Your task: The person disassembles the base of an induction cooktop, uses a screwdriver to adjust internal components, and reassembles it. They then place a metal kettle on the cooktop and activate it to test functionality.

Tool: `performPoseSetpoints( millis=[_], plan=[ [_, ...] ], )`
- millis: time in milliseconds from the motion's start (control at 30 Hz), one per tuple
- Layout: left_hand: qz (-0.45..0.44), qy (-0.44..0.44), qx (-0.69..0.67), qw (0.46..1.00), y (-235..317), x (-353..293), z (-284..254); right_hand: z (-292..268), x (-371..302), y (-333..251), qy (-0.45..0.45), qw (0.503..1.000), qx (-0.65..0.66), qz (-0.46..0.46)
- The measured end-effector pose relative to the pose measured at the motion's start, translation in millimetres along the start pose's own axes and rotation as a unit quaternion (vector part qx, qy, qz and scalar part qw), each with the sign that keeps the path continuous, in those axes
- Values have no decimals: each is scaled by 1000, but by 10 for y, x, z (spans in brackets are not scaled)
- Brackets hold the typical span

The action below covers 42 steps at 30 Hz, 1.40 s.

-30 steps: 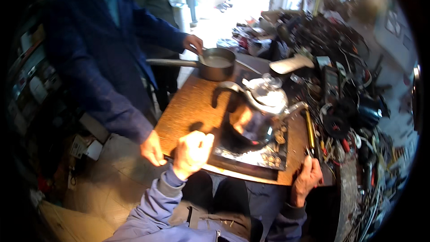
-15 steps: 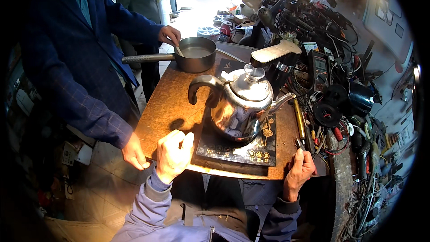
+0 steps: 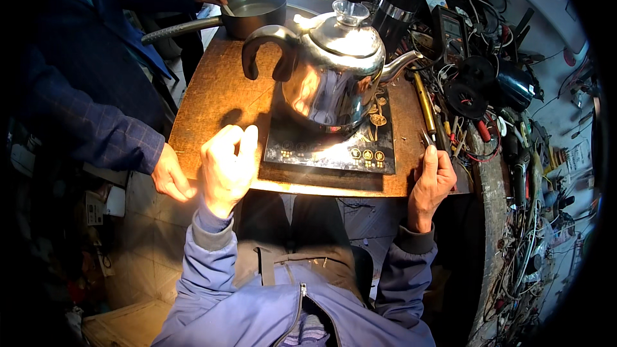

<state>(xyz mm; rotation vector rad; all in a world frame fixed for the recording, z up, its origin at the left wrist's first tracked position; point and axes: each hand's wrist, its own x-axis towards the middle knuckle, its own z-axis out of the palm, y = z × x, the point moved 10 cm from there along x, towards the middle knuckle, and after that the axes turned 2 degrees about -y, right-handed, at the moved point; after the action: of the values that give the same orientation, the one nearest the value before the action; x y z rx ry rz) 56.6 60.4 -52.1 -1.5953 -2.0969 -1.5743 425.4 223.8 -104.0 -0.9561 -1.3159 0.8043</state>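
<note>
A: What step is this?

B: Looks like checking the kettle (image 3: 334, 71). It sits on the black base (image 3: 334, 148), mid-table (image 3: 212, 96), untouched.

A: The hands?

B: Left hand (image 3: 226, 167) rests at the table's near edge beside the base, fingers loosely curled, holding nothing. Right hand (image 3: 432, 183) lies on the right edge near the tools (image 3: 443, 132), fingers bent over it, gripping only the table.

A: Next move?

B: I'd judge a reach forward to the handle (image 3: 260, 45), which arches left.
</note>
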Motion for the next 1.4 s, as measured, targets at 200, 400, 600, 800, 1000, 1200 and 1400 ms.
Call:
performPoseSetpoints(
  millis=[200,400,600,800,1000,1200,1400],
  plan=[
    [-5,-6,3,1000,41,4,-8,43,-12,-43,0,1000,3,-2],
    [-12,-16,12,1000,32,6,5,11,-20,-14,1,1000,12,6],
    [-10,-23,16,1000,59,10,22,19,-43,-85,10,1000,12,11],
    [-22,-23,14,999,37,0,15,46,-54,-132,14,1000,4,9],
    [-24,-19,33,999,32,-11,6,12,-38,-80,15,1000,-9,-11],
    [-13,-8,34,999,54,11,-15,-9,-50,-98,18,1000,-24,4],
    [-3,-3,12,1000,77,18,-22,-30,-40,-4,13,1000,-25,0]
  ],
)
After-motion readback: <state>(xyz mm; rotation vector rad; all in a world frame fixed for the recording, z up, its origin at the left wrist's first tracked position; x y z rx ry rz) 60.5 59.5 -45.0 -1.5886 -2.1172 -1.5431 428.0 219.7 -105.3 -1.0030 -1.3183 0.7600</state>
